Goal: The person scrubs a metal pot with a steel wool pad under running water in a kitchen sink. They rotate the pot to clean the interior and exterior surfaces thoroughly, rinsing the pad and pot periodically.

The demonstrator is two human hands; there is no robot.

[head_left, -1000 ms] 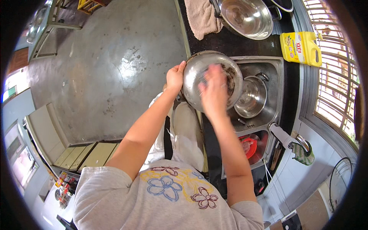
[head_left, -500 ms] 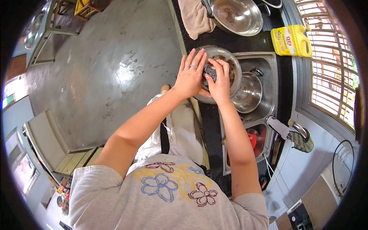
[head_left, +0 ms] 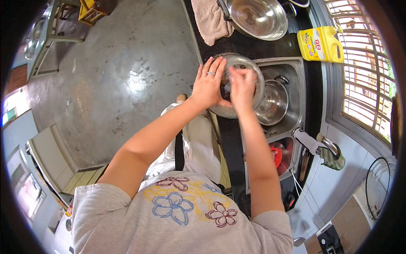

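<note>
A round metal pan (head_left: pixel 243 59) with dark burnt-looking stains sits at the counter's edge, partly over the sink. My left hand (head_left: pixel 208 86) lies flat on its left side, fingers stretched out and thumb spread along the near part. My right hand (head_left: pixel 242 86) is blurred by motion over the pan's middle. Its fingers are bent round a dark steel wool scourer (head_left: pixel 226 87), mostly hidden and smeared now but plainer half a second ago.
The double sink (head_left: pixel 298 97) holds a shiny steel pot (head_left: pixel 277 103) and a red item (head_left: pixel 276 156). A yellow jug (head_left: pixel 320 44) stands by the barred window. Beyond the pan lie a beige towel (head_left: pixel 211 21) and a large steel pot (head_left: pixel 258 19). The tap (head_left: pixel 332 144) is cloth-wrapped.
My right hand has shifted over the stained surface and become blurred, its fingers turned more sideways. My left hand keeps its place on the pan. The whole view has shifted slightly.
</note>
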